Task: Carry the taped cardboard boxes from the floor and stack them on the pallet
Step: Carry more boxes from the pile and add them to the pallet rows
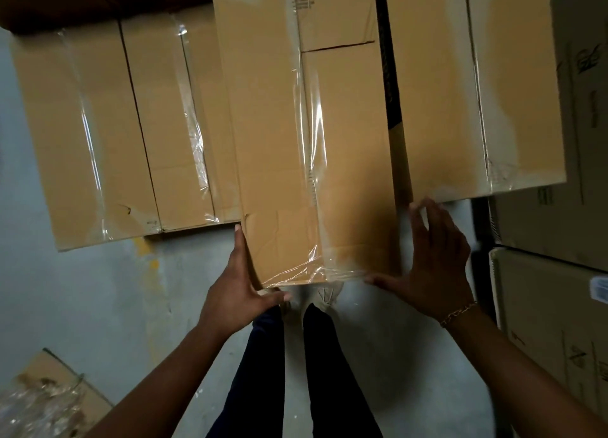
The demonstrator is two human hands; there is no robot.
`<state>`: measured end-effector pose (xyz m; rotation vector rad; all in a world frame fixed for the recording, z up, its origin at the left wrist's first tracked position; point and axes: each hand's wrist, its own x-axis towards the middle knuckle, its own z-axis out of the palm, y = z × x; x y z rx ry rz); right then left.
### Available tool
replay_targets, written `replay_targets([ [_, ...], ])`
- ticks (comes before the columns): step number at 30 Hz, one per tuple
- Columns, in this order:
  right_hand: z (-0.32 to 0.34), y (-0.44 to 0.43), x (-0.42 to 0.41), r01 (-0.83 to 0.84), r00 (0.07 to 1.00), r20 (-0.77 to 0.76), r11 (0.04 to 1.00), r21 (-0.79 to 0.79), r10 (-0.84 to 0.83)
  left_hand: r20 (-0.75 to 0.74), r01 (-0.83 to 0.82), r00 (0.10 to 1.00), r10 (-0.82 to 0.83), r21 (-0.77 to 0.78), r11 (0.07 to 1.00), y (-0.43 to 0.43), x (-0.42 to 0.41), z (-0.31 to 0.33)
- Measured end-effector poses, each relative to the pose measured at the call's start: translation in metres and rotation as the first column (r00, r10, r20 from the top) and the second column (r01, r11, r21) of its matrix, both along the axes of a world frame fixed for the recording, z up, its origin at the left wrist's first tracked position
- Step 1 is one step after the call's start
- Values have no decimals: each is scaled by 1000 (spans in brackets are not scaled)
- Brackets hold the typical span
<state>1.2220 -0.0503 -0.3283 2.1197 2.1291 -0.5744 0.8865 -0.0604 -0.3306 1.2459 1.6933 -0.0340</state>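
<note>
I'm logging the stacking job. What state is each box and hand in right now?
Middle box: taped shut, pressed between both hands.
Left hand: open, fingers straight along that box's left side.
Right hand: open, fingers spread at its right side.
Far-left box: taped shut, lying flat.
Second box: taped shut, partly covered by the middle box.
Right box: taped shut.
Printed cartons: stacked at far right.

Grey concrete floor (82,289), scuffed, marked by yellow paint smears (152,262). Light is dim and flat. Printed cartons (559,306) are stacked along the right edge. Crumpled clear plastic (39,408) is seen at the floor's bottom-left corner.
</note>
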Motion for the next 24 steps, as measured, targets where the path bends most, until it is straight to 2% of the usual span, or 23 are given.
replay_targets([
  [5, -16, -13, 12, -14, 994, 111, 996, -89, 23, -106, 73, 992, -67, 52, 996, -8, 6, -12],
  [13, -24, -1, 21, 53, 984, 170, 998, 40, -59, -92, 44, 995, -36, 81, 996, 6, 10, -13],
  [24, -26, 56, 32, 26, 986, 165, 998, 53, -35, -101, 40, 995, -25, 148, 988, 52, 23, -19],
])
